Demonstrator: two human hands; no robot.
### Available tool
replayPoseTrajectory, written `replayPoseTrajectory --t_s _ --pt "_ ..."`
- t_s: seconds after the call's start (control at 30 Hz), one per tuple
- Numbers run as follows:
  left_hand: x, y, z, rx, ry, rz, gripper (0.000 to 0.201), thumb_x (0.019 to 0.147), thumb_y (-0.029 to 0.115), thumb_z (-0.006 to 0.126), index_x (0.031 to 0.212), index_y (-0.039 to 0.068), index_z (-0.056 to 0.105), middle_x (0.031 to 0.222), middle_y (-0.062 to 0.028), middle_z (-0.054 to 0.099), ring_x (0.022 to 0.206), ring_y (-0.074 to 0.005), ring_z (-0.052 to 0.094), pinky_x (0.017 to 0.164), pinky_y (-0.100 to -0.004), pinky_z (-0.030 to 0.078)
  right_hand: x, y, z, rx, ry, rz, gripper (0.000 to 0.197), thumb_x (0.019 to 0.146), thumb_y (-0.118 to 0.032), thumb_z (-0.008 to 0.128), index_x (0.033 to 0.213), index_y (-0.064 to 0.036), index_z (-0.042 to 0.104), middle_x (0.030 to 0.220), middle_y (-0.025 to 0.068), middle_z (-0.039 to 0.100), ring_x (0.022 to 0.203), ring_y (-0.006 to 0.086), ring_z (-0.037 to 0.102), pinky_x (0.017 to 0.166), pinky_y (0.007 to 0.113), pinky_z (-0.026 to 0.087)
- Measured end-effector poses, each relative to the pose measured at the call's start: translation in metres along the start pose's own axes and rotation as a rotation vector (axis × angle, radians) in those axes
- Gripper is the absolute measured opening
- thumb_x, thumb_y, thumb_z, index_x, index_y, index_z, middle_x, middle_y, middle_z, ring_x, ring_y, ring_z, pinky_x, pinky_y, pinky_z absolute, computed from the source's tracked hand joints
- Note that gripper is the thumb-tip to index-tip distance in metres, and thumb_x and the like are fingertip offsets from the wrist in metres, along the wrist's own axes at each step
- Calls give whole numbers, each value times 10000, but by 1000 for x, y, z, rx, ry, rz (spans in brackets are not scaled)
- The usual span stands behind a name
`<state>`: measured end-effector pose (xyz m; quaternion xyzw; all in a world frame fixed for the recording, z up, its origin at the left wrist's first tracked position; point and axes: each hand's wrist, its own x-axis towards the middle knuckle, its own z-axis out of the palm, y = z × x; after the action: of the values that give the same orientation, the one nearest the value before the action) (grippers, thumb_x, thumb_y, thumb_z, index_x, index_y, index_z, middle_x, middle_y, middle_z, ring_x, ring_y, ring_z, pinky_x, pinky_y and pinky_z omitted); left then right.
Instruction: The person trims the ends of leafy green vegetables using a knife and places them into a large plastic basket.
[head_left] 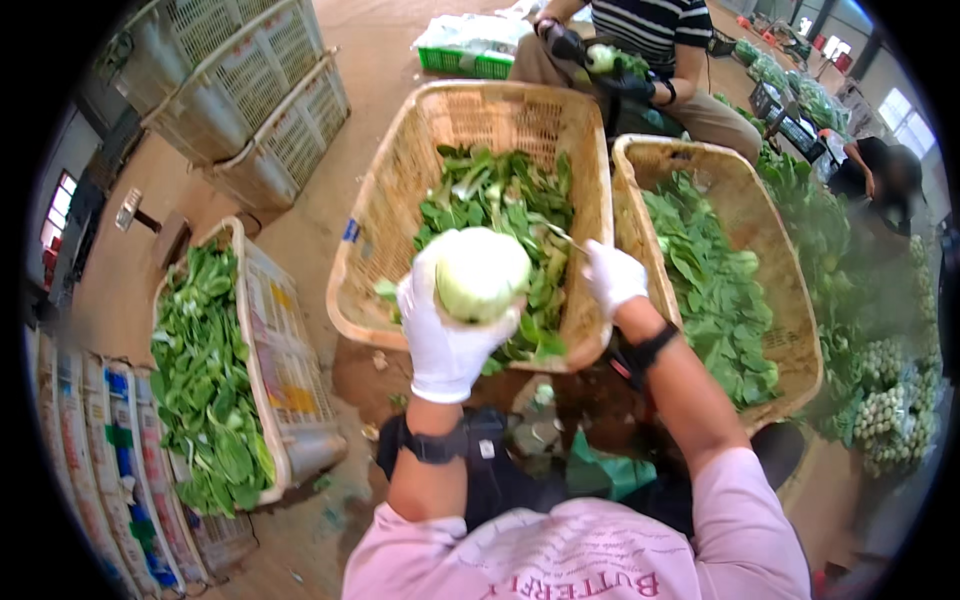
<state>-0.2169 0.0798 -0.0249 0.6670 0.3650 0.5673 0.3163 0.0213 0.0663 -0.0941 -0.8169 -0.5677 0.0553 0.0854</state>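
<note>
White-gloved left grip (440,340) clasps a smooth, round, pale-green vegetable (482,274) mid-frame, while I see the white-gloved right grip (614,278) closed around a slender, pale tool (556,231).

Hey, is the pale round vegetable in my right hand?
No, your left hand holds the pale round vegetable, while your right hand is apart from it.
</note>
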Motion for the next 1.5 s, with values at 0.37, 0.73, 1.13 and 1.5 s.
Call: replayPoseTrajectory --t_s 0.37,0.73,1.13,1.5 --pt "-16 2 0 -455 -262 -340 629 668 22 808 1196 35 468 1116 -77 585 981 -145 585 851 -279 503 -43 -77 -87 867 123 -717 445 737 -273 761 1104 -53 639 862 110 547 816 258 559 740 339 455" --pt "-12 21 -9 -352 -360 -390 559 689 9 739 1194 25 500 1103 -64 592 982 -132 578 867 -275 478 -46 -68 -85 946 79 -719 374 760 -278 754 1051 -55 681 806 103 589 736 223 570 693 312 457" --pt "-9 -2 -1 -545 -169 -413 595 931 402 552 1371 58 348 1310 -101 465 1171 -214 488 987 -366 419 2 -18 -84 1131 -3 -249 416 855 -257 686 1179 -12 594 1072 61 624 933 124 572 837 297 465" --pt "-21 -4 7 69 -466 -350 461 886 238 571 1287 24 495 1003 -163 629 829 -236 612 793 -309 473 -44 -33 -49 1411 -465 -410 437 819 -174 732 1190 -22 560 1073 9 621 962 80 562 870 246 459"
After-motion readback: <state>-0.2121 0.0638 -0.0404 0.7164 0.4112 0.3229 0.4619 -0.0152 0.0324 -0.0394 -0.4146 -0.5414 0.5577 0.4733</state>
